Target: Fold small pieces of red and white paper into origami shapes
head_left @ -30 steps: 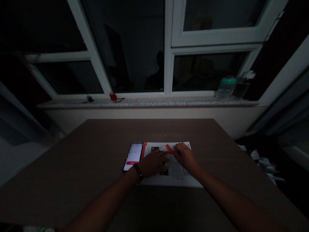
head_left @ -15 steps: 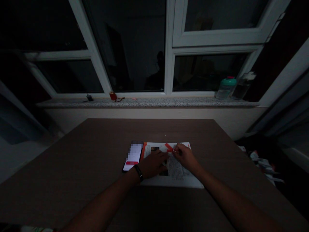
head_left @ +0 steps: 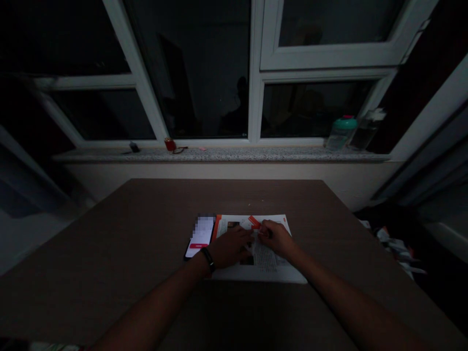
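A printed booklet or magazine (head_left: 268, 275), white with an orange-red left edge, lies flat on the table. My left hand (head_left: 234, 246), a dark band on its wrist, rests across the page with its fingers stretched out. Close to those fingertips, my right hand (head_left: 275, 235) is closed in a pinch over the upper page. A small red strip (head_left: 253, 221) lies slantwise by the right fingertips. What the pinch holds is too small and dark to make out. Left of the booklet is a lit phone (head_left: 200, 236).
The brown table (head_left: 127, 234) reaches to the wall under the window. On the stone sill (head_left: 226, 155) stand a teal-lidded bottle (head_left: 341, 131), a clear bottle (head_left: 363, 130) and a small red item (head_left: 170, 144). Crumpled light-coloured things (head_left: 398, 248) lie beyond the right edge.
My right hand has shifted slightly left over the page, nearer my left fingers. The left hand stays on the booklet. The red strip keeps nearly the same place.
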Demonstrator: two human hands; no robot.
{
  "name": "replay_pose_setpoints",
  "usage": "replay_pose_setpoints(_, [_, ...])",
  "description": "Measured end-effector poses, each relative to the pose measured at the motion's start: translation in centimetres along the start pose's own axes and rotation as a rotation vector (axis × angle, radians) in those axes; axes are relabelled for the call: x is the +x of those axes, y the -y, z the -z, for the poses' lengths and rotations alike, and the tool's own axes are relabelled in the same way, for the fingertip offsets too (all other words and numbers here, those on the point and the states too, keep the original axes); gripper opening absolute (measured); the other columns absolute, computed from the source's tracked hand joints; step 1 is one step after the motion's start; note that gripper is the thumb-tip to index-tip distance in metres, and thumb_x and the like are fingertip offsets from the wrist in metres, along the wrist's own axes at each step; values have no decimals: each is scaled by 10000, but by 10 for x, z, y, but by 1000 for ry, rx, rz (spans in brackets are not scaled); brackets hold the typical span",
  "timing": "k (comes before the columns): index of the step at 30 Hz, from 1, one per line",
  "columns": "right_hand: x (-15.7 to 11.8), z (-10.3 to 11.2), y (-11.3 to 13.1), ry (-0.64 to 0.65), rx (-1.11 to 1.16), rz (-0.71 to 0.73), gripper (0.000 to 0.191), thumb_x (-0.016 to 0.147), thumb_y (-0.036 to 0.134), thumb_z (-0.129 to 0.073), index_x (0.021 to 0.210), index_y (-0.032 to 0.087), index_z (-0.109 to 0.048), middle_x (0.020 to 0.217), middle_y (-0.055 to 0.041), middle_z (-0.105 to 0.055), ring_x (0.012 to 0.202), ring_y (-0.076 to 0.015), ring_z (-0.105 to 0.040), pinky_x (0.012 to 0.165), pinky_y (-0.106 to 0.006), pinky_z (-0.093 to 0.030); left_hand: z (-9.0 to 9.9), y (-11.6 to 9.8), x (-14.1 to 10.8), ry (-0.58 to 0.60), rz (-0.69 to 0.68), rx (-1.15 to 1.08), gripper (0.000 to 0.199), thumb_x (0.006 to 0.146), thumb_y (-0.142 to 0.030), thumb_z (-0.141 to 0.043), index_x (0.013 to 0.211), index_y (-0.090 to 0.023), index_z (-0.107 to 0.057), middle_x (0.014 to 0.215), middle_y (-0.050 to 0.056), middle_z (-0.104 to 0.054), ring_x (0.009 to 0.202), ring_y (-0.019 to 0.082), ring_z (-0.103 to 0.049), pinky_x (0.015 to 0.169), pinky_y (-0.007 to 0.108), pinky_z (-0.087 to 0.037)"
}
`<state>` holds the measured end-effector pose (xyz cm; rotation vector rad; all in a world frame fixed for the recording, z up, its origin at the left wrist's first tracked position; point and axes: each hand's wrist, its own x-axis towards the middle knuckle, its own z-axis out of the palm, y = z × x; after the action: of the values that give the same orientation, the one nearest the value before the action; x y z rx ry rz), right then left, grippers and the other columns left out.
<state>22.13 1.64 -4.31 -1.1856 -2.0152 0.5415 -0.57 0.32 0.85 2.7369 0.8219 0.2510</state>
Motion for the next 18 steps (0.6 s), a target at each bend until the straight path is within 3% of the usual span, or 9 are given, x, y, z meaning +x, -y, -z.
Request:
replay_pose_setpoints(5, [2, 1, -3, -94, -7, -66, 143, 784, 163, -567, 711, 214, -456, 653, 33, -509, 605, -136, -475, 578, -231, -331, -2, 0, -1, 2, 14, 9, 441, 876, -288, -690, 1286, -179, -569, 1413, 117, -522, 1276, 281, -464, 1061, 451, -403])
replay_pose_setpoints(12, [-4, 2, -1, 25, 79, -10, 143, 784, 200, -609, 716, 212, -484, 654, 40, -512, 602, -131, -480, 570, -224, -347, -4, 1, -1, 6, -9, 25, 475, 862, -277, -707, 1300, -178, -550, 1430, 128, -499, 1300, 286, -445, 1075, 448, -393])
replay_pose_setpoints(18, [-7, 4, 5, 38, 54, -1, 157, 790, 217, -632, 720, 213, -492, 643, 42, -521, 592, -130, -477, 559, -225, -342, -4, 0, -2, 0, -7, 17, 429, 863, -265, -701, 1264, -193, -568, 1432, 119, -498, 1289, 285, -452, 1061, 455, -404])
